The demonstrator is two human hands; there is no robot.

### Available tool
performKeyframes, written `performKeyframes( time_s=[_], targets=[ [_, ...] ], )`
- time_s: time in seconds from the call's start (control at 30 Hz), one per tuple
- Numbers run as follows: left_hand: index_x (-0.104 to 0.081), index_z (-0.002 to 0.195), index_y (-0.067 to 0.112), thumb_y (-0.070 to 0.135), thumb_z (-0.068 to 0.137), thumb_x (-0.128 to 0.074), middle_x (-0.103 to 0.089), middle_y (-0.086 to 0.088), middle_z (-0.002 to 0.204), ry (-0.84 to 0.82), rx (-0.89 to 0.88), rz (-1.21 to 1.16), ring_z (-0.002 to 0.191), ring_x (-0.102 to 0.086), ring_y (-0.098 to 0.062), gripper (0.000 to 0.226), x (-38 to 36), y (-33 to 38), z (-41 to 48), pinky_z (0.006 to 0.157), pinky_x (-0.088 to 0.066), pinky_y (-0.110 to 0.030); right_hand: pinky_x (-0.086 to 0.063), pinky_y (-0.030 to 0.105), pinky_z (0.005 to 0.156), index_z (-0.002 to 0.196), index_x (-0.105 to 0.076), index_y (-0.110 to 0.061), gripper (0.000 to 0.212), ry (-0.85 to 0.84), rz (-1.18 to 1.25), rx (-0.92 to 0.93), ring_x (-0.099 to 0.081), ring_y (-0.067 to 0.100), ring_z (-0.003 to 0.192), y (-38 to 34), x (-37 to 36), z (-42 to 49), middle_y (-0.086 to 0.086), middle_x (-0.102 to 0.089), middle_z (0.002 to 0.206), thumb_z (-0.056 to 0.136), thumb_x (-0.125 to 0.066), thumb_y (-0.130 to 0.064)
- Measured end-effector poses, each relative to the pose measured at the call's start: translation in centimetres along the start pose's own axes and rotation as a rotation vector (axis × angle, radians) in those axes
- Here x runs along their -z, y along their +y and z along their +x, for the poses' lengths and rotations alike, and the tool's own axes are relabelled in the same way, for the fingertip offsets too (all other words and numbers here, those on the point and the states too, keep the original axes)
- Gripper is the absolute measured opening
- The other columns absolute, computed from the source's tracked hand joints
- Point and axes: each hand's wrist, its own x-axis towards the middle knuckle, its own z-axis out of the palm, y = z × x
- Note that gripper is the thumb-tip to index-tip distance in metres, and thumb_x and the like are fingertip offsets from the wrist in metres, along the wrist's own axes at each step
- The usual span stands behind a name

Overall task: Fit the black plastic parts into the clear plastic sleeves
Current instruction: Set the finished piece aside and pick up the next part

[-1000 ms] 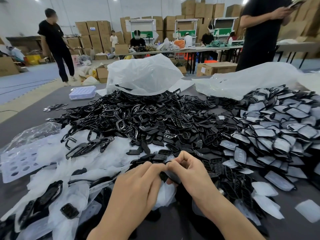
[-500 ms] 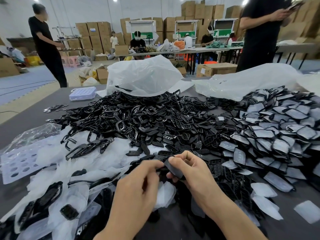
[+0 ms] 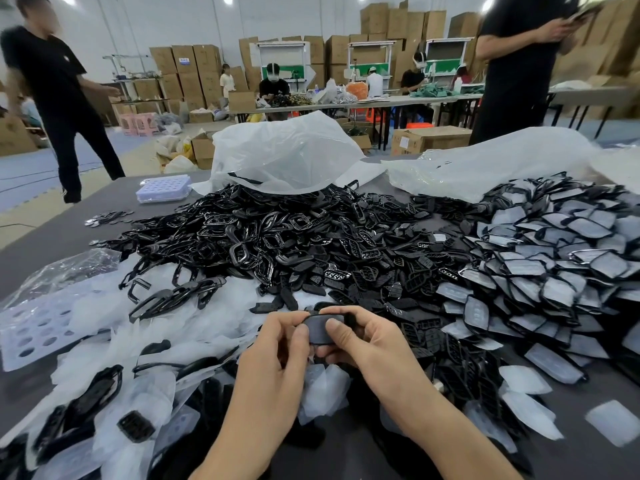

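Note:
Between my two hands sits one black plastic part in a clear sleeve, held flat and facing me. My left hand pinches its left end with thumb on top. My right hand grips its right end, thumb pressed on the face and fingers curled over the top edge. A big heap of loose black parts lies just beyond my hands. Empty clear sleeves are strewn to the left and below. A pile of sleeved parts covers the right side.
A white perforated tray lies at the left, a small lilac tray further back. Large plastic bags stand behind the heaps on the grey table. One person walks at the far left, another stands at the far right.
The piece has been turned flat towards me, and both thumbs now press on its face. The person at the left has walked on, and the camera view has shifted slightly.

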Motion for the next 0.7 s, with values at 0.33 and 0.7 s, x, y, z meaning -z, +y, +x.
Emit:
performKeyframes(
  time_s=[0.33,0.7],
  targets=[
    [-0.059,0.099,0.035,0.022,0.099,-0.053,-0.07,0.024,0.085,0.015,-0.046,0.022,0.076,-0.067,0.005,0.015,-0.08,0.12,0.0,0.064,-0.043,-0.003,-0.057,0.025,0.069,0.096,-0.08,-0.017,0.036,-0.037,0.146,-0.056,-0.072,0.021,0.074,-0.02,0.2,0.12,0.013,-0.076,0.089,0.104,-0.047,-0.005],
    [-0.06,0.101,0.048,0.055,0.084,-0.051,-0.07,0.01,0.084,0.021,-0.017,-0.106,0.075,-0.066,-0.009,0.021,0.0,-0.18,-0.2,0.065,-0.049,-0.016,-0.057,0.022,0.068,0.101,-0.077,-0.027,0.026,-0.054,0.022,0.039,-0.073,0.017,0.075,0.18,0.13,-0.01,0.005,-0.076,0.084,0.104,-0.056,-0.012]
  ],
)
